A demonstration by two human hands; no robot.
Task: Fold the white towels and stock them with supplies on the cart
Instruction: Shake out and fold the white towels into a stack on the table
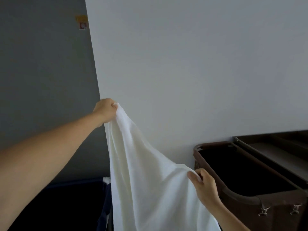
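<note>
One white terry-cloth towel (pixel 150 180) hangs in the air between two bare hands, in front of the pale white wall (pixel 183 64). The left hand (pixel 106 110) is raised at the end of an outstretched bare forearm. Its grip is clamped on the towel's upper corner, with the fingers curled round a bunch of cloth. The right hand (pixel 205 189) sits lower and nearer the camera. Its grip is pinched on the towel's edge, thumb on the near side and fingers behind the fabric. From the high hand the top edge slopes down to the low hand, and the rest of the cloth falls in loose folds past the bottom of the view.

Just right of the right hand stands one brown fabric bag on a rounded brown frame (pixel 240 194), its mouth open and its inside dark. Two small metal clips (pixel 264 210) (pixel 295 208) fasten the bag to the frame's near rail. Beyond the bag, touching its far side, is the dark brown cart top (pixel 275 147) with a recessed tray.

At lower left, partly behind the towel, is one dark navy fabric bin (pixel 58 205). On the grey wall panel (pixel 41 72) at the left are two small paper notices, one yellow (pixel 81 19) and one red and white (pixel 83 26) just below it, both too blurred to read.
</note>
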